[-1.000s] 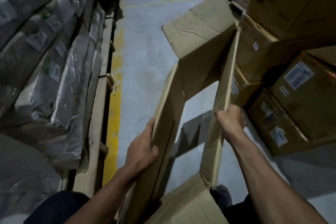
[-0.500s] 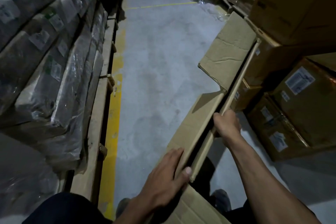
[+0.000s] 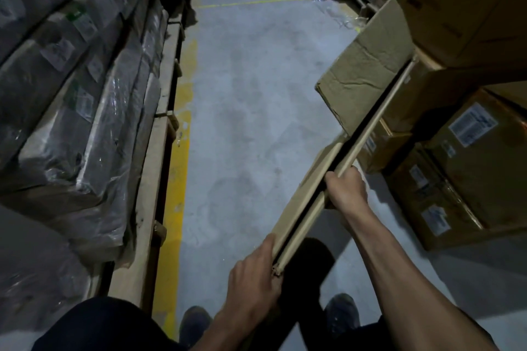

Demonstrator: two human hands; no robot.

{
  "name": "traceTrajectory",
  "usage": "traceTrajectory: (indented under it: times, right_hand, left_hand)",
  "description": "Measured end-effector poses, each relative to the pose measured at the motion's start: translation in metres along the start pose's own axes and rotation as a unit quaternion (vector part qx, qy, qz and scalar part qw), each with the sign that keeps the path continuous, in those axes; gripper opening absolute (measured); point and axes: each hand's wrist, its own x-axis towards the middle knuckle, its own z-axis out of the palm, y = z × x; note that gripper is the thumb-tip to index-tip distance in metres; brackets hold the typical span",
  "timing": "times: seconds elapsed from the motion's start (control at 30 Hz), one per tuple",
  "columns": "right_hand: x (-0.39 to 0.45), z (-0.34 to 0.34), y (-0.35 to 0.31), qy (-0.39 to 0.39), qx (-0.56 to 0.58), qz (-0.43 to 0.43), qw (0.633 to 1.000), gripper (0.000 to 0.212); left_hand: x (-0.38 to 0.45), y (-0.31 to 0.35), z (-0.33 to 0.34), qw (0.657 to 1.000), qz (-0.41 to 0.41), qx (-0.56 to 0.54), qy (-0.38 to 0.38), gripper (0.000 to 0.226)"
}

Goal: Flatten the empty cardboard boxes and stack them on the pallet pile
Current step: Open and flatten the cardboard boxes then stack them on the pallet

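The box (image 3: 339, 157) had gone from open to nearly flat; left hand (image 3: 253, 271) and right hand (image 3: 346, 189) gripped its edges, fingers curled; stacking remained.

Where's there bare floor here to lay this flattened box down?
Bare grey concrete aisle floor lies between the yellow floor stripe on the left and the flattened brown cardboard box. It is crowded on both sides: plastic-wrapped bundles left, stacked labelled brown cartons right.
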Motion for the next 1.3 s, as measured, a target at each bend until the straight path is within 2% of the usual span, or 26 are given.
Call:
traceTrajectory:
  times: [0.1, 0.2, 0.27, 0.4, 0.47, 0.57, 0.67, 0.77, 0.83, 0.9, 0.93, 0.97, 1.03, 1.1, 1.2, 1.3]
  right_hand:
    - [-0.002, 0.008, -0.001, -0.048, 0.03, -0.029, 0.998, 0.041]
    - [-0.011, 0.019, -0.01, -0.12, 0.049, -0.051, 0.99, 0.069]
    - [-0.017, 0.03, -0.011, -0.181, 0.058, -0.053, 0.98, 0.07]
    - [-0.015, 0.05, 0.008, -0.256, -0.015, -0.028, 0.966, 0.062]
    - [-0.007, 0.055, 0.021, -0.251, -0.031, -0.006, 0.967, 0.059]
    - [-0.003, 0.051, 0.041, -0.215, -0.033, 0.026, 0.976, 0.047]
    - [-0.016, 0.04, 0.052, -0.187, -0.071, 0.091, 0.976, 0.039]
    - [-0.027, 0.025, 0.04, -0.182, -0.038, 0.163, 0.969, 0.06]
    - [-0.029, 0.01, 0.012, -0.126, 0.051, 0.213, 0.968, 0.071]
    - [-0.037, -0.013, -0.036, -0.038, 0.165, 0.293, 0.941, 0.09]
    - [-0.046, -0.031, -0.066, 0.003, 0.244, 0.325, 0.914, 0.093]
    - [-0.053, -0.045, -0.092, 0.024, 0.329, 0.349, 0.877, 0.087]
    - [-0.073, -0.076, -0.143, 0.011, 0.472, 0.372, 0.799, 0.067]
    - [-0.09, -0.102, -0.19, -0.006, 0.556, 0.361, 0.749, 0.053]
    - [-0.11, -0.137, -0.249, -0.017, 0.619, 0.324, 0.716, 0.038]
    - [-0.122, -0.163, -0.289, 0.001, 0.632, 0.323, 0.705, 0.038]
  left_hand:
    - [0.001, -0.013, 0.001, 0.997, 0.001, -0.062, 0.05, 0.067]
    - [0.016, -0.021, -0.011, 0.981, -0.012, -0.162, 0.111, 0.045]
    - [0.034, -0.024, -0.023, 0.963, -0.047, -0.234, 0.124, 0.035]
    - [0.087, -0.029, -0.041, 0.912, -0.12, -0.381, 0.094, 0.044]
    - [0.116, -0.029, -0.054, 0.888, -0.13, -0.43, 0.097, 0.045]
    - [0.156, -0.021, -0.088, 0.852, -0.14, -0.487, 0.13, 0.032]
    - [0.178, -0.008, -0.14, 0.838, -0.157, -0.498, 0.156, 0.021]
    - [0.186, 0.014, -0.2, 0.808, -0.165, -0.543, 0.159, 0.012]
    - [0.186, 0.032, -0.245, 0.782, -0.184, -0.574, 0.159, 0.008]
    - [0.186, 0.048, -0.287, 0.762, -0.195, -0.596, 0.161, 0.008]
    - [0.183, 0.058, -0.313, 0.755, -0.199, -0.603, 0.16, 0.007]
    - [0.18, 0.067, -0.334, 0.748, -0.205, -0.611, 0.158, 0.006]
    - [0.173, 0.084, -0.376, 0.73, -0.221, -0.63, 0.148, 0.01]
    - [0.171, 0.095, -0.412, 0.703, -0.236, -0.659, 0.129, 0.02]
    - [0.167, 0.106, -0.459, 0.673, -0.25, -0.692, 0.075, 0.02]
    - [0.17, 0.111, -0.488, 0.669, -0.264, -0.694, 0.033, 0.024]
